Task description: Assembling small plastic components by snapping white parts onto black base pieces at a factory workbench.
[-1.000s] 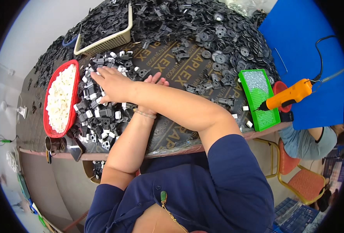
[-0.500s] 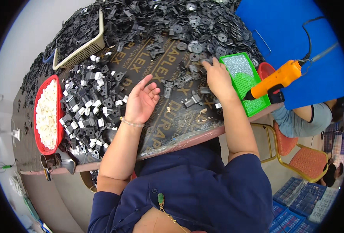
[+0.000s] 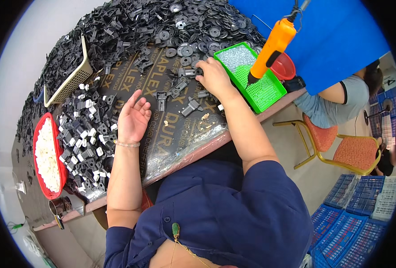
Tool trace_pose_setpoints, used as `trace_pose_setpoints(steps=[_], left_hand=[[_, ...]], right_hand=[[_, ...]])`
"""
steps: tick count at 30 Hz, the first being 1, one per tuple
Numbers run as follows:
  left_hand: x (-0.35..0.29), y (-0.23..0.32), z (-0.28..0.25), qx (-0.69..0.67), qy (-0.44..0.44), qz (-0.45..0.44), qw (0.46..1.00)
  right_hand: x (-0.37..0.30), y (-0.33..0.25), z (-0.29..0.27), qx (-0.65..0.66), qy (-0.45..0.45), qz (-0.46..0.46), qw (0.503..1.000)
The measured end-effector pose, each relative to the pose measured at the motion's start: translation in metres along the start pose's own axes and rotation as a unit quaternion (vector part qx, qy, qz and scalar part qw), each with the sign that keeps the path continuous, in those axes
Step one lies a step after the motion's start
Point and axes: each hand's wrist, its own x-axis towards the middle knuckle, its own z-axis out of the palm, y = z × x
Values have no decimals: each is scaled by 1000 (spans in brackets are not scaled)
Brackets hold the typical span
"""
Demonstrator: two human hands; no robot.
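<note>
My left hand (image 3: 134, 118) hovers palm-up over the table with its fingers loosely spread and nothing in them. On the right, beside the green tray, my right hand (image 3: 215, 79) pinches a small black part (image 3: 199, 71) at the fingertips; its exact shape is partly hidden. Next to that hand lie several loose black plastic fittings, among them one fitting (image 3: 191, 107) and another (image 3: 161, 102) nearer my left hand. The green tray (image 3: 263, 108) holds many small silvery pieces. An orange electric screwdriver (image 3: 274, 47) hangs tip-down over it.
Black fittings with white caps (image 3: 84, 143) lie heaped at left, beside a red basket (image 3: 64, 172) of white pieces. A beige basket (image 3: 68, 85) leans by the far pile of black parts (image 3: 131, 27). A red bowl (image 3: 283, 67) and another person (image 3: 336, 100) are at right.
My right hand has drawn back from the black discs and now pinches a small black part. My left hand stays open. The whole view has shifted and turned, and the screwdriver hangs more upright.
</note>
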Motion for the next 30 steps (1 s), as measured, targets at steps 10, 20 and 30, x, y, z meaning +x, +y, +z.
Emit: trace_pose_setpoints(steps=[10, 20, 30], left_hand=[[-4, 3, 5, 65, -29, 29, 997], [-12, -18, 23, 162, -110, -46, 980], [-15, -4, 19, 156, -96, -11, 983]], right_hand=[[8, -15, -8, 190, 180, -135, 956], [-23, -71, -21, 208, 51, -304, 928], [-31, -49, -49, 111, 33, -166, 979]])
